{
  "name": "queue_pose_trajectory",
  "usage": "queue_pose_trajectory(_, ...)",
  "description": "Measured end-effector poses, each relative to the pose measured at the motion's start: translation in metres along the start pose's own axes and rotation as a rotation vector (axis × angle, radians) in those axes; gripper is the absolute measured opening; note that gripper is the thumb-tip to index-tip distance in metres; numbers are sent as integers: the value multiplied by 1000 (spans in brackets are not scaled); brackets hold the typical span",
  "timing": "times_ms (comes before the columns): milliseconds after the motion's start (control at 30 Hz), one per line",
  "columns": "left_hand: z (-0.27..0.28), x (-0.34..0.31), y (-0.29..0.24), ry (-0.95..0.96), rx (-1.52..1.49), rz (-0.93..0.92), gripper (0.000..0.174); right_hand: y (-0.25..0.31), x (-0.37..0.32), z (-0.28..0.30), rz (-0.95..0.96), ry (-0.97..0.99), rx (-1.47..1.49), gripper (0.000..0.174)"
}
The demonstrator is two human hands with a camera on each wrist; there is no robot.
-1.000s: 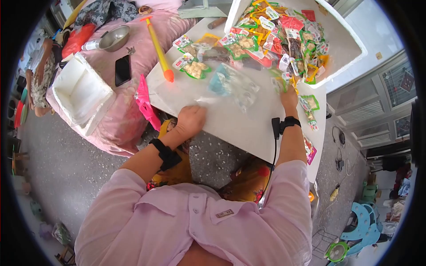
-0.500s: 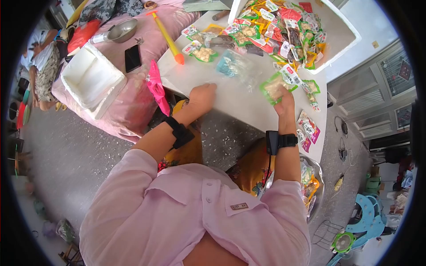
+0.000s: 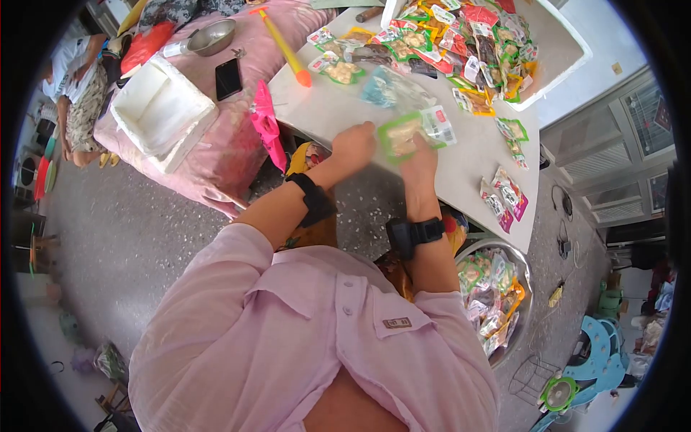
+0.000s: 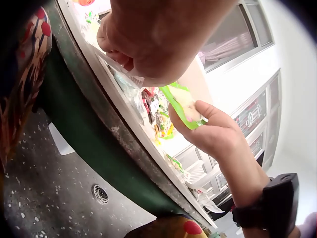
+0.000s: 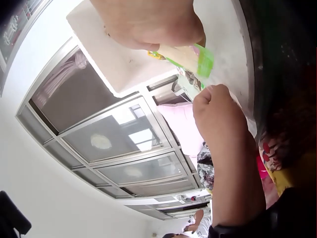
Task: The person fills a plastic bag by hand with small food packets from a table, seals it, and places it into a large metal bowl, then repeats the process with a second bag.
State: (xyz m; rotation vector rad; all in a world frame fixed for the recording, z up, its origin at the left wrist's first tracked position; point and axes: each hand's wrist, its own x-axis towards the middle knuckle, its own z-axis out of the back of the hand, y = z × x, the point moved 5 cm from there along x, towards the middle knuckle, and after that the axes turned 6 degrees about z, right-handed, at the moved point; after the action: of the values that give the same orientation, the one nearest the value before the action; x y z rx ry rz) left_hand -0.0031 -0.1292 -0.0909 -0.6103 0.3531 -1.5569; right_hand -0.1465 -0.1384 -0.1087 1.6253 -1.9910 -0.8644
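Note:
My right hand [image 3: 419, 169] pinches a green-edged food packet [image 3: 401, 135] between thumb and fingers, raised over the near edge of the white table [image 3: 461, 169]. Pale pieces show through its window, and its white label end points right. My left hand [image 3: 353, 150] is close by on the left, its fingers curled; in the left wrist view a strip of clear plastic [image 4: 113, 63] comes out at the fingertips. The fingers' inner side is mostly hidden. Beyond both hands, a clear bag with pale blue print [image 3: 381, 88] lies on the table.
A white foam box [image 3: 558, 72] heaped with packets is at the back right. Several loose packets [image 3: 338, 70] lie at the back left; others [image 3: 504, 196] lie on the right. A metal basin [image 3: 531, 288] of packets stands below; a yellow pump [image 3: 281, 45] is at left.
My right hand has taken a green-edged packet from beside the foam box and brought it left and nearer, beside the left hand. The view has shifted, showing the basin.

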Motion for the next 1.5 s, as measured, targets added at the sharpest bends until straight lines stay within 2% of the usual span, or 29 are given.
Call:
queue_pose_trajectory(100, 4, -5, -9, 53, -75, 12, 16, -13, 3, 4, 68, -26, -15, 32)
queue_pose_trajectory(200, -11, -4, -4, 7, -31, -53, 13, -23, -5, -2, 73, -66, -111, 30)
queue_pose_trajectory(233, -14, -5, -4, 4, -16, -65, 13, -25, -7, -2, 41, -62, -111, 28)
queue_pose_trajectory(300, -14, -4, -4, 27, 26, -72, 13, -24, -6, -3, -67, 98, -105, 25)
queue_pose_trajectory(367, -16, -5, -5, 44, 45, -66, 14, -18, -3, 2, -201, 152, -62, 27)
queue_pose_trajectory(433, -18, -4, -2, 25, 42, -68, 15, 0, -5, 9, -262, 26, -292, 27)
queue_pose_trajectory(500, -19, -5, -2, 18, 40, -71, 15, 11, 4, 25, -336, 38, -457, 23)
queue_pose_trajectory(600, -14, -6, -5, 55, 46, -75, 19, 19, 3, 35, -434, 73, -541, 18)
queue_pose_trajectory(633, -7, -7, -8, 64, 25, -64, 18, 14, 6, 42, -430, 27, -489, 19)
queue_pose_trajectory(733, -10, -6, -6, 87, -28, -24, 15, 5, 2, 41, -240, -15, -379, 23)
queue_pose_trajectory(833, -5, -5, -11, 72, -37, -64, 16, -1, -8, 24, -236, -21, -225, 29)
queue_pose_trajectory(933, 4, -5, -13, 53, -34, -48, 15, -10, -27, -4, -202, 45, -248, 29)
queue_pose_trajectory(1000, 8, -5, -11, 33, -29, -43, 13, -4, -33, -12, -289, 89, -239, 26)
queue_pose_trajectory(1267, 4, -8, -7, -23, -14, -84, 13, 15, -12, 25, -426, 176, -542, 11)
queue_pose_trajectory(1333, 4, -11, -13, -35, -39, -151, 14, 7, -10, 30, -356, 156, -597, 8)
queue_pose_trajectory(1400, 1, -8, -15, -55, -17, -196, 12, -2, -15, 16, -228, 66, -453, 9)
queue_pose_trajectory(1433, -4, -6, -14, -110, -43, -212, 12, -6, -20, 9, -236, 32, -415, 9)
queue_pose_trajectory(1467, 3, -8, -21, -31, 16, -182, 12, -12, -23, 3, -203, 4, -412, 9)
queue_pose_trajectory(1500, 2, -9, -23, -3, -11, -240, 13, -23, -18, 5, -196, 147, -446, 7)
